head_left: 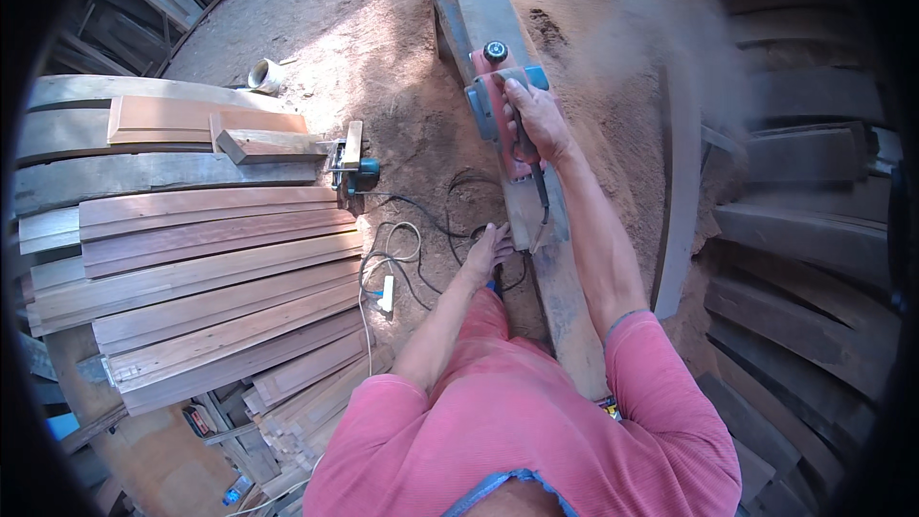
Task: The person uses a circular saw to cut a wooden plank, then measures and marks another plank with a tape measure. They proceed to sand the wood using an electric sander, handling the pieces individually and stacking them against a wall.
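Observation:
My right hand [539,120] grips the rear handle of a red and teal electric planer [485,107], which sits on a long wooden board [569,311]. A black knob tops the planer's far end, and its power cord [541,187] trails back along the board toward me. My left hand [488,253] is lower, beside the board's left edge, with its fingers stretched out and nothing visible in them. Whether its fingertips touch the board I cannot tell. Pale dust [661,48] blurs the air to the right of the planer.
Stacked planks [220,244] fill the left side. A teal power tool [361,172] lies at their end, near loose cables [407,239] and a white power strip [387,294]. Darker boards [804,230] line the right. A pale bucket [265,75] lies on the dusty ground [364,29].

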{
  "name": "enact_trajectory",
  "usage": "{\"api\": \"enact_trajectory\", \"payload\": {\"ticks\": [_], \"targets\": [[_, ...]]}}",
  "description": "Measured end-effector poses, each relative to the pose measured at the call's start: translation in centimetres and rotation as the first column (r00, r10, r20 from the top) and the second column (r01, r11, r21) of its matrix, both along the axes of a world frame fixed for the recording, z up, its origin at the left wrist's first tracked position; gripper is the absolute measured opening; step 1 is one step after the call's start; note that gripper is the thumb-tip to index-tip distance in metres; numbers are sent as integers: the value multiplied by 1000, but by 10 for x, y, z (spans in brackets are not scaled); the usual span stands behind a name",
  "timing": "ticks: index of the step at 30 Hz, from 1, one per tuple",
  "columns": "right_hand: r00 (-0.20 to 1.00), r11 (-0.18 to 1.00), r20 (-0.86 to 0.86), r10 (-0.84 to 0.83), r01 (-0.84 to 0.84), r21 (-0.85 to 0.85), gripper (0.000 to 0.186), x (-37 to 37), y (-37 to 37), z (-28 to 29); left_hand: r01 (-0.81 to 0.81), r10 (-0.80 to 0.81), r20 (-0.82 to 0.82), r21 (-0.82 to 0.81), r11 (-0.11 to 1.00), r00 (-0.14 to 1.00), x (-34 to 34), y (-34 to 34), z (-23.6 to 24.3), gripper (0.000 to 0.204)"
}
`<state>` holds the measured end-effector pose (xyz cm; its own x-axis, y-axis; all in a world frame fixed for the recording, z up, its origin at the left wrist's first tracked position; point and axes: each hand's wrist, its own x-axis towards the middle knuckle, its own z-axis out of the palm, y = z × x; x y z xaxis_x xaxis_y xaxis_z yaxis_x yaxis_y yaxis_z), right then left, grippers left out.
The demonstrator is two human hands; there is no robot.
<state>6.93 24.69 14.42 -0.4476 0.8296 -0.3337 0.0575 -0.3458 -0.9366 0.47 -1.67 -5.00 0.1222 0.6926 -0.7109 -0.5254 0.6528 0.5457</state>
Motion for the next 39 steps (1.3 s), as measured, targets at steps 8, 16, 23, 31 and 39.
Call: {"api": "enact_trajectory", "payload": {"ticks": [8,16,23,31,39], "targets": [[995,995,92,39,-31,-94,27,104,-202,-1,-306,297,223,5,952,929,9,-19,-14,81],[966,995,257,-13,-13,97,49,157,-298,-24,-274,253,255,50,960,933,18,-23,-11,81],[963,927,266,-45,-59,371,41,36,-96,-9,-178,171,154,32,984,973,16,-22,-1,80],[996,994,49,75,-78,79,46,-8,48,-15,-121,116,53,91,988,992,19,-7,-5,80],[978,991,201,52,-76,114,39,103,-134,-13,-304,298,90,57,951,950,32,7,18,70]]}}
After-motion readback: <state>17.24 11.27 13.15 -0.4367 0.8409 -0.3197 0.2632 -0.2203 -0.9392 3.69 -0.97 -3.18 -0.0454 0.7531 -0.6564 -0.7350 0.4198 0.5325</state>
